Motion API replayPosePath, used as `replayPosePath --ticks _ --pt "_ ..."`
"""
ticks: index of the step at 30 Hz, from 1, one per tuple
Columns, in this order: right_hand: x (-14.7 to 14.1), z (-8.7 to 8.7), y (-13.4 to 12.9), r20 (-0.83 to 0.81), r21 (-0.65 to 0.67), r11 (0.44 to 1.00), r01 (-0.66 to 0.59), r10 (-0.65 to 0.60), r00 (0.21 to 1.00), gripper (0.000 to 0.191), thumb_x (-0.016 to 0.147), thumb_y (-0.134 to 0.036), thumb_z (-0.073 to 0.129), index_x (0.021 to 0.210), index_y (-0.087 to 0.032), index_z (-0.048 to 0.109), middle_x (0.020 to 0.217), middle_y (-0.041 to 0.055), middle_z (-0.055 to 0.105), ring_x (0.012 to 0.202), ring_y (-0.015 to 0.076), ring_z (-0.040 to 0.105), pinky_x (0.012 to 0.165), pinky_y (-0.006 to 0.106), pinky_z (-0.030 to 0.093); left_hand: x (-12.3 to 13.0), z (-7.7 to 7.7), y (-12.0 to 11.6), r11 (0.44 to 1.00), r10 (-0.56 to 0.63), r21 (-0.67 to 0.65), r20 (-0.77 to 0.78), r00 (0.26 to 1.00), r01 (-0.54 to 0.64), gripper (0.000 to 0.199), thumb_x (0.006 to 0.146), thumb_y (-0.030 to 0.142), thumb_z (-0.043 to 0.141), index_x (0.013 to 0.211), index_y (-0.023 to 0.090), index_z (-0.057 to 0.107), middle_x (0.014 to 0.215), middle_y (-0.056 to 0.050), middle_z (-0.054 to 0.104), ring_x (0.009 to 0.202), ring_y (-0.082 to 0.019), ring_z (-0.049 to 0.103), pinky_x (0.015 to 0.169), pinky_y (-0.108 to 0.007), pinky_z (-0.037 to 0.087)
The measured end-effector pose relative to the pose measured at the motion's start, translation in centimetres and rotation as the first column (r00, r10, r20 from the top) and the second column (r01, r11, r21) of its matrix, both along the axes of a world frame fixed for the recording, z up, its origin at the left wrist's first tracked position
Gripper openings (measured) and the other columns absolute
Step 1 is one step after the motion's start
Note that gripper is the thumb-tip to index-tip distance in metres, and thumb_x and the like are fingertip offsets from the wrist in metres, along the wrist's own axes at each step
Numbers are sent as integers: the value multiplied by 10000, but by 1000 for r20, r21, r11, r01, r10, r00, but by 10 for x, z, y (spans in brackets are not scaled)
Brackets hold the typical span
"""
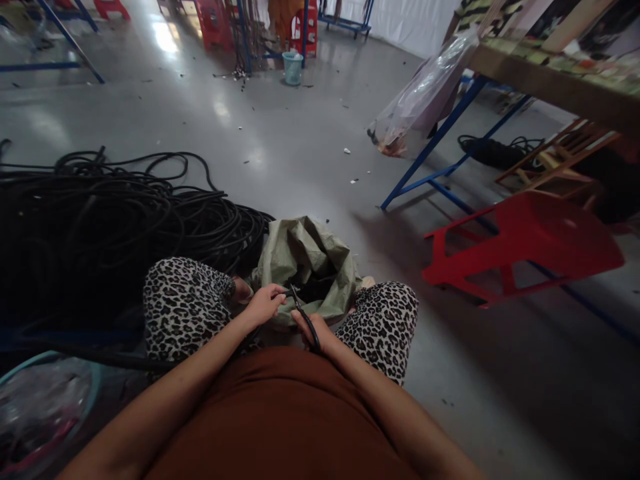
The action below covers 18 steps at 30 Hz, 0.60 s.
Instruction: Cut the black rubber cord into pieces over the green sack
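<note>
My left hand is closed in a pinch on a black rubber cord, whose end sticks out past the fingertips. In my right hand is a pair of black-handled scissors, its blades pointing up and left, close to the cord's end. Whether the blades touch the cord I cannot tell. Both hands are over the near rim of an open olive woven sack between my knees. Dark material lies inside the sack, too shadowed to make out. A big heap of black cord lies on the floor at the left.
A red plastic stool lies tipped at the right, beside a blue-legged table. A plastic bag hangs from that table. At lower left stands a tub holding clear plastic. Farther off is a light blue basket.
</note>
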State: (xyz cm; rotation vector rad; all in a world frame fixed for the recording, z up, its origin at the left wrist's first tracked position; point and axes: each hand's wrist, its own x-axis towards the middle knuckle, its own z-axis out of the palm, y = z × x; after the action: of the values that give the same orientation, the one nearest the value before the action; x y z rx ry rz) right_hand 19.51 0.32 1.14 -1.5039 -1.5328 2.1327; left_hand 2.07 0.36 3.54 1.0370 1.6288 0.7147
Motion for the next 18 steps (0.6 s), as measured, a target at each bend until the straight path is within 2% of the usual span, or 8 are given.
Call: replayPosePath --ticks 6,10,14,18 --pt "2 -2 3 105 152 987 -47 31 994 555 768 -660 366 511 -171 412 367 -7 397 362 99 414 352 202 296 -5 -2 -3 996 -15 85 -175 984 31 339 720 358 516 993 159 543 891 -41 642 507 -82 531 464 -209 419" --pt "2 -4 4 120 205 978 -25 0 993 564 757 -665 377 486 -171 400 379 -7 400 357 89 402 349 196 285 -8 -6 -3 991 -32 117 -246 969 63 240 723 319 498 896 166 563 825 -23 648 586 -105 564 502 -208 432" --pt "2 -6 4 145 202 979 -41 11 989 559 760 -653 389 474 -173 401 388 0 408 350 94 414 350 202 302 -9 -10 -2 998 -34 47 -245 969 47 246 723 311 489 902 159 559 716 0 638 491 -95 530 471 -216 416" --pt "2 -8 4 178 197 977 -81 46 983 559 774 -649 373 482 -173 412 393 8 414 358 108 438 360 215 321 -11 -14 -2 999 -29 31 -211 977 37 244 719 305 493 897 152 559 712 -3 644 482 -91 526 464 -213 415"
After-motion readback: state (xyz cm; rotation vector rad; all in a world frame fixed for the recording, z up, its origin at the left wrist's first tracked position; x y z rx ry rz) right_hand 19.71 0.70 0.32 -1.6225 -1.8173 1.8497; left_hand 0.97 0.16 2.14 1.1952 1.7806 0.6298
